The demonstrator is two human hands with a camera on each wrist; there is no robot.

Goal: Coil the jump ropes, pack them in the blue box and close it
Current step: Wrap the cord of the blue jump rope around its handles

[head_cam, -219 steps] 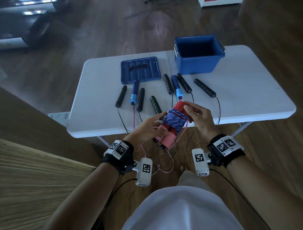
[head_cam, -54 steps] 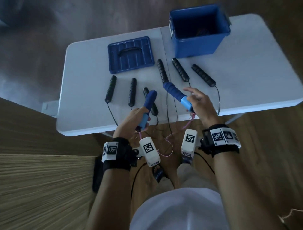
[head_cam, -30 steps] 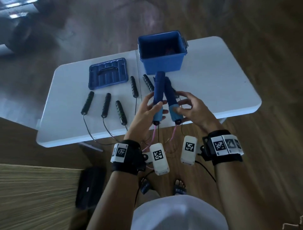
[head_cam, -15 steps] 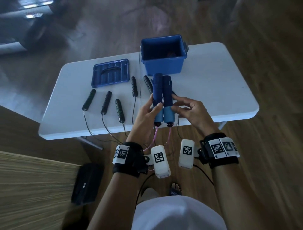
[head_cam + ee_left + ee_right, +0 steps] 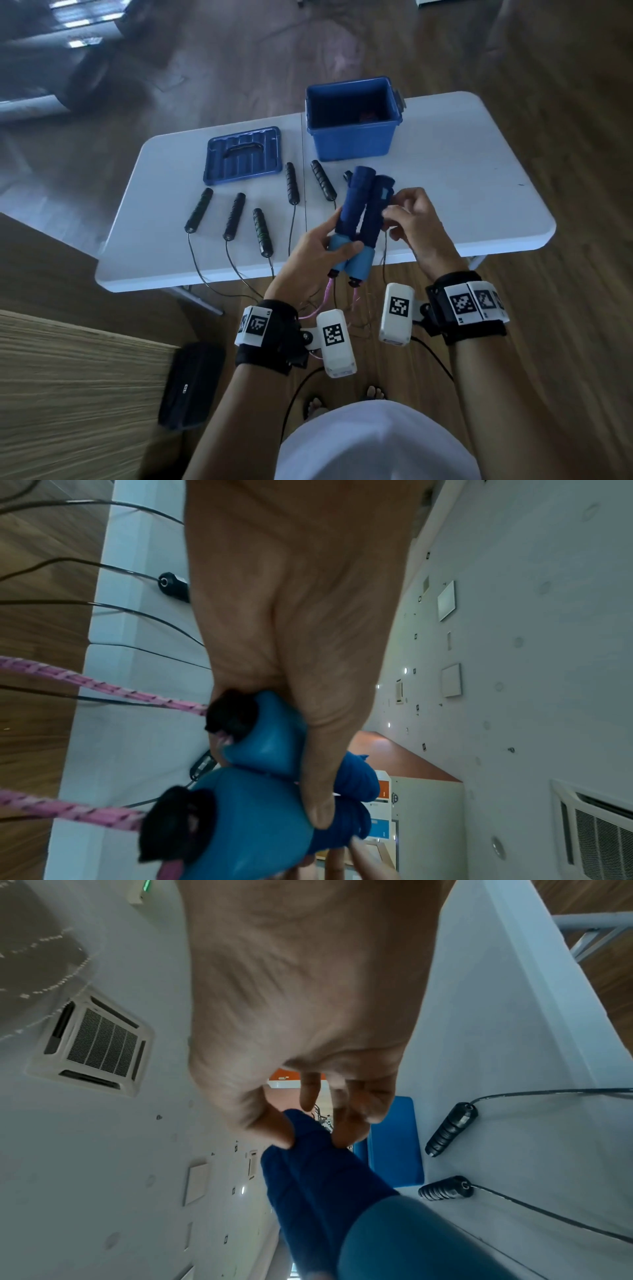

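Observation:
Two blue jump-rope handles (image 5: 359, 219) lie side by side over the table's near edge, upper ends spread apart. My left hand (image 5: 320, 250) grips both by their light-blue lower ends (image 5: 260, 785). My right hand (image 5: 407, 219) pinches the upper part of the right handle (image 5: 308, 1139) between thumb and fingers. The pink rope (image 5: 325, 298) hangs from the handles toward the floor (image 5: 78, 683). The open blue box (image 5: 352, 120) stands at the table's back, a reddish thing dimly seen inside. Its lid (image 5: 243, 154) lies flat to the left.
Several black-handled ropes (image 5: 233, 216) lie in a row on the white folding table (image 5: 462, 192), their thin cords drooping over the near edge. One black handle (image 5: 448, 1129) lies right of my hands. A dark bag (image 5: 191, 383) sits on the wooden floor beside a wood-grain surface.
The two blue handles have been brought together from separate hands into my left hand's grip. In the last half second their tops tilted right and spread, and my right hand moved up the right handle.

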